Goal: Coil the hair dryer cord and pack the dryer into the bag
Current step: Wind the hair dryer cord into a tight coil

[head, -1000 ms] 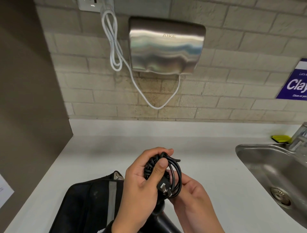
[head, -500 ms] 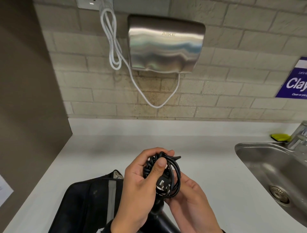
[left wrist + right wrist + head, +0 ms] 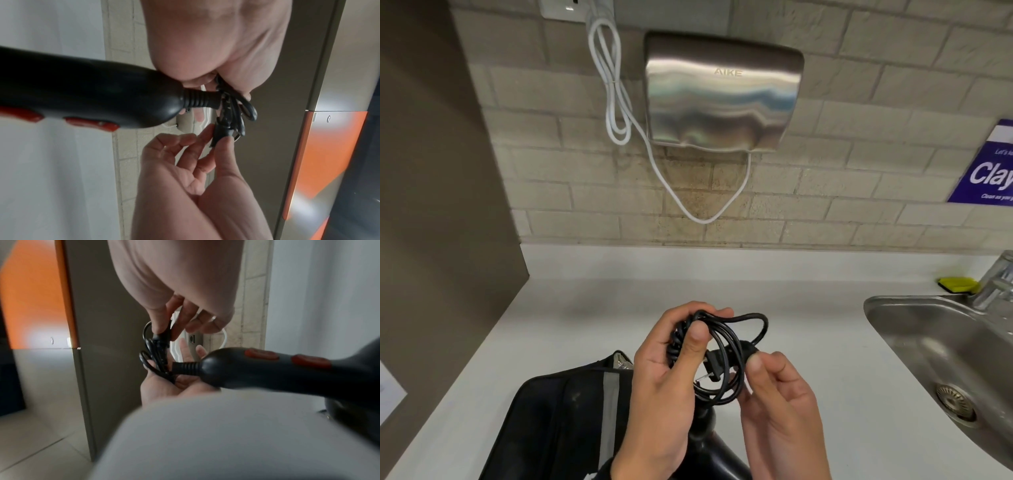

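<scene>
Cord (image 3: 722,359) coil gripped in left hand (image 3: 664,394), plug (image 3: 717,363) now pulled rightward, pinched by right hand (image 3: 777,407)

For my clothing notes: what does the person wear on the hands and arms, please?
Both the left hand and the right hand are bare: no gloves, no watch in view. Nails are short and unpainted. At the left wrist a dark edge shows, sleeve or strap; I cannot tell.
</scene>
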Tool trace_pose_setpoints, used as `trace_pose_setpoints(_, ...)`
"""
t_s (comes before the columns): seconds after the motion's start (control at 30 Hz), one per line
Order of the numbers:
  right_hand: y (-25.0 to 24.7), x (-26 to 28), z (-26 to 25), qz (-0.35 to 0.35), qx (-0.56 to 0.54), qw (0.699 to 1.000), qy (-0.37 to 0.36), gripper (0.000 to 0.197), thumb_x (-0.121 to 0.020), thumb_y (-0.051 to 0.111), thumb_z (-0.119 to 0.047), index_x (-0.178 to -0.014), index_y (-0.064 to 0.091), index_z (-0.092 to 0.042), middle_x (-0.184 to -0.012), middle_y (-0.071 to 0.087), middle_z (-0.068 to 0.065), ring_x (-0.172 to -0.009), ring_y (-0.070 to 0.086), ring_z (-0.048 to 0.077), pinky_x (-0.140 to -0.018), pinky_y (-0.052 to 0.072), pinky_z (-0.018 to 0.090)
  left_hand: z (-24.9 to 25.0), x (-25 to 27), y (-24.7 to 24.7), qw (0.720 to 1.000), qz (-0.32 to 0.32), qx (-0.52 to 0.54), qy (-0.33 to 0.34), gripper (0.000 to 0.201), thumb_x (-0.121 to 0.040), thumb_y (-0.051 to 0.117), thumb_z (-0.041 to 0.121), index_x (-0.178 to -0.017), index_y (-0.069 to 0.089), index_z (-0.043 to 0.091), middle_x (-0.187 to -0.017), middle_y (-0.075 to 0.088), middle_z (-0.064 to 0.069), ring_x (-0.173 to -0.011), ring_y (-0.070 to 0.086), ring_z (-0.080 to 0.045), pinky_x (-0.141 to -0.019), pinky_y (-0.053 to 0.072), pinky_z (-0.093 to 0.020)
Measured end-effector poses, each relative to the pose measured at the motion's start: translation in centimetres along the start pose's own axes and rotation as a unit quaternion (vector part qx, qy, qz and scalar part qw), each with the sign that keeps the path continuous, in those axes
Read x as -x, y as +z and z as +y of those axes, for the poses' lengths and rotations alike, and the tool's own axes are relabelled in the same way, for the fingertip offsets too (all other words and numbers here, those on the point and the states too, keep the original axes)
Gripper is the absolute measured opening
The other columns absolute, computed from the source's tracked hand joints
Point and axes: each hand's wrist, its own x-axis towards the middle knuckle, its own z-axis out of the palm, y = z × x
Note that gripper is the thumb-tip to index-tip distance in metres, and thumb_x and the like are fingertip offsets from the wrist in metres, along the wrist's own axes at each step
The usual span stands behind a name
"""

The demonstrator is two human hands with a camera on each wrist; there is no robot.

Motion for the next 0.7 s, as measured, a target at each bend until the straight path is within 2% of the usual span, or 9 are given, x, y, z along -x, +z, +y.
trace_pose_setpoints(0.1, -0.1, 0.2, 0.3, -0.025, -0.061, 0.996, 0.067, 0.056, -0.031, 0.103, -0.023, -0.068, 0.067, -0.001, -0.076, 0.068, 0.025, -0.072, 0.064, 0.035, -0.065, 0.057, 0.035, -0.2, -0.1, 0.0, 1.0, 0.007, 0.015, -0.01, 0.048, -0.071, 0.072, 0.061, -0.099, 0.069, 0.022, -0.107, 0.076, -0.012, -0.103, 0.069, -0.03, -0.087, 0.053, -0.049)
trace_pose_setpoints(0.2, 0.0, 0.7, 0.2, -0.064, -0.145, 0.982, 0.103, 0.054, -0.029, 0.102, -0.01, -0.07, 0.069, 0.005, -0.075, 0.072, 0.028, -0.063, 0.073, 0.031, -0.057, 0.062, 0.034, -0.1, 0.0, 0.2, 0.998, -0.001, 0.05, -0.04, 0.037, -0.075, 0.07, 0.049, -0.096, 0.069, 0.019, -0.103, 0.076, -0.015, -0.101, 0.071, -0.029, -0.076, 0.058, -0.029)
trace_pose_setpoints(0.27, -0.3, 0.6, 0.8, -0.109, -0.192, 0.969, 0.113, 0.038, -0.056, 0.095, -0.005, -0.082, 0.071, 0.009, -0.087, 0.074, 0.03, -0.076, 0.076, 0.031, -0.067, 0.063, 0.036, 0.0, -0.1, 0.2, 0.996, -0.006, 0.071, -0.058, 0.031, -0.073, 0.067, 0.042, -0.093, 0.071, 0.019, -0.102, 0.076, -0.016, -0.1, 0.072, -0.029, -0.073, 0.058, -0.025)
trace_pose_setpoints(0.33, -0.5, 0.2, 0.5, -0.065, -0.183, 0.978, 0.08, 0.025, -0.102, 0.046, 0.0, -0.117, 0.058, 0.015, -0.122, 0.062, 0.036, -0.114, 0.064, 0.037, -0.1, 0.05, 0.042, 0.0, -0.2, 0.1, 0.994, -0.018, 0.084, -0.066, 0.025, -0.074, 0.07, 0.038, -0.092, 0.072, 0.02, -0.102, 0.076, -0.016, -0.101, 0.072, -0.028, -0.075, 0.058, -0.024)
trace_pose_setpoints(0.4, -1.5, 0.4, 1.0, 0.024, -0.16, 0.986, 0.026, 0.044, -0.107, 0.009, 0.001, -0.134, 0.04, 0.016, -0.138, 0.047, 0.037, -0.131, 0.048, 0.039, -0.113, 0.034, 0.044, -0.1, -0.3, 0.0, 0.993, -0.026, 0.087, -0.069, 0.019, -0.079, 0.072, 0.034, -0.092, 0.072, 0.021, -0.103, 0.076, -0.015, -0.102, 0.072, -0.029, -0.075, 0.057, -0.024)
trace_pose_setpoints(0.47, -0.8, 0.4, 1.3, -0.009, -0.127, 0.991, 0.03, 0.027, -0.104, 0.041, -0.002, -0.122, 0.056, 0.012, -0.122, 0.062, 0.034, -0.115, 0.063, 0.036, -0.101, 0.049, 0.041, -0.1, -0.2, 0.0, 0.995, -0.026, 0.072, -0.063, 0.024, -0.081, 0.069, 0.04, -0.094, 0.071, 0.02, -0.104, 0.076, -0.014, -0.103, 0.071, -0.029, -0.073, 0.057, -0.024)
trace_pose_setpoints(0.53, -0.7, 0.5, 1.8, -0.107, -0.152, 0.979, 0.085, 0.035, -0.065, 0.09, -0.005, -0.093, 0.072, 0.005, -0.09, 0.074, 0.027, -0.079, 0.075, 0.03, -0.071, 0.062, 0.035, 0.0, -0.2, 0.1, 0.997, -0.027, 0.05, -0.046, 0.043, -0.074, 0.074, 0.054, -0.098, 0.07, 0.018, -0.104, 0.076, -0.014, -0.101, 0.072, -0.028, -0.071, 0.057, -0.024)
trace_pose_setpoints(0.6, -0.7, 0.8, 1.0, -0.15, -0.139, 0.975, 0.091, 0.048, -0.042, 0.099, -0.007, -0.08, 0.071, 0.003, -0.074, 0.072, 0.025, -0.061, 0.072, 0.029, -0.056, 0.061, 0.033, 0.2, -0.1, 0.1, 0.998, -0.024, 0.039, -0.03, 0.054, -0.067, 0.077, 0.059, -0.101, 0.068, 0.017, -0.104, 0.076, -0.014, -0.099, 0.073, -0.027, -0.071, 0.058, -0.026)
trace_pose_setpoints(0.7, -0.4, 0.8, 0.0, -0.136, -0.043, 0.985, 0.095, 0.054, -0.044, 0.1, -0.013, -0.081, 0.066, 0.006, -0.067, 0.069, 0.024, -0.052, 0.065, 0.025, -0.052, 0.057, 0.029, 0.4, -0.2, 0.1, 0.999, -0.027, 0.018, -0.023, 0.046, -0.07, 0.076, 0.054, -0.1, 0.068, 0.019, -0.103, 0.076, -0.012, -0.094, 0.074, -0.031, -0.066, 0.061, -0.035)
